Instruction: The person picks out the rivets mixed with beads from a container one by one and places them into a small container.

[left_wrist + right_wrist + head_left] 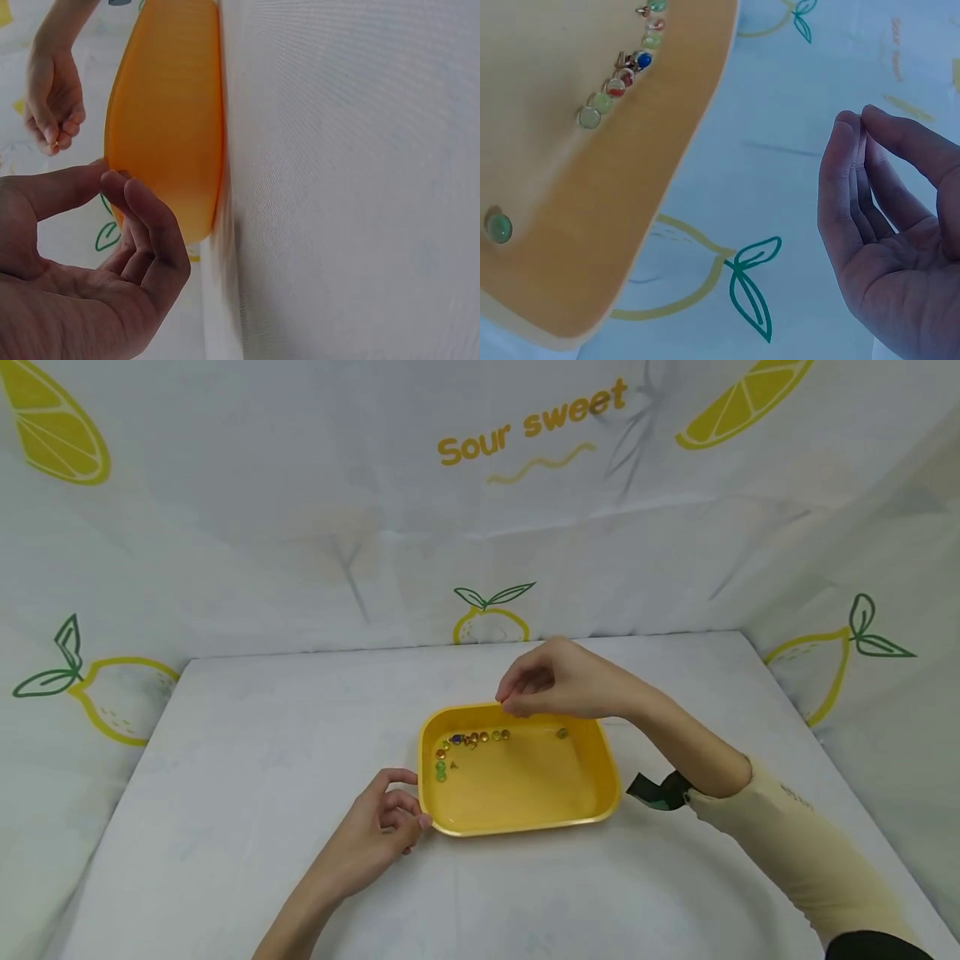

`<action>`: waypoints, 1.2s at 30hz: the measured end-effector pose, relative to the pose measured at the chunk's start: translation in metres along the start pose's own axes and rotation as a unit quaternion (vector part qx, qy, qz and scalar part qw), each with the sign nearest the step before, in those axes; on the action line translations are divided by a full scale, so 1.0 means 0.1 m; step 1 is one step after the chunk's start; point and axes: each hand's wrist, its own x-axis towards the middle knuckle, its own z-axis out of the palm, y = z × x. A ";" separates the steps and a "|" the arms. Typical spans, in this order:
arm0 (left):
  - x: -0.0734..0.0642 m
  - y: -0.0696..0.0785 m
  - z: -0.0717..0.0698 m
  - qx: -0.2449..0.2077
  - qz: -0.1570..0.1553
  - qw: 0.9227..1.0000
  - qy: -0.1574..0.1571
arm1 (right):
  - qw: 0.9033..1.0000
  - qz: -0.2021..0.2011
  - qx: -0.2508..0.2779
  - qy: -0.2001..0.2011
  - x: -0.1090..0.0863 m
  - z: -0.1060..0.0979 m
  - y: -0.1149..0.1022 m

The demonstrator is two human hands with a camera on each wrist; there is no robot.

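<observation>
A yellow tray (517,828) stands on the table with glass marbles (440,768) along its left and far sides. Among them lie small gold-coloured metal pieces (453,765) and one blue bead (457,739). My left hand (378,822) grips the tray's near left corner, thumb at the rim and fingers bent against the outer wall (165,120). Above the far rim hovers my right hand (562,681), thumb and fingertips pinched together. A tiny orange-gold speck (55,144) shows between those fingertips in the left wrist view; its kind is too small to tell.
A lone green marble (499,226) sits apart near the tray's far right corner. White cloth printed with lemons (491,627) hangs behind and at both sides. A dark strap end (658,792) dangles from the right sleeve (795,852).
</observation>
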 end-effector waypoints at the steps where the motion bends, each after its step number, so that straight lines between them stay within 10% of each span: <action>1: 0.00 0.00 0.00 -0.001 0.002 1.000 -0.002 | 1.000 0.001 0.008 0.007 -0.02 -0.02 0.02; 10: -0.01 0.00 -0.01 0.003 0.007 1.000 -0.010 | 0.995 0.020 0.068 0.070 -0.26 -0.17 0.12; 36: 0.01 -0.02 -0.03 -0.001 0.013 1.000 -0.019 | 0.978 0.066 0.035 0.197 -0.69 -0.37 0.55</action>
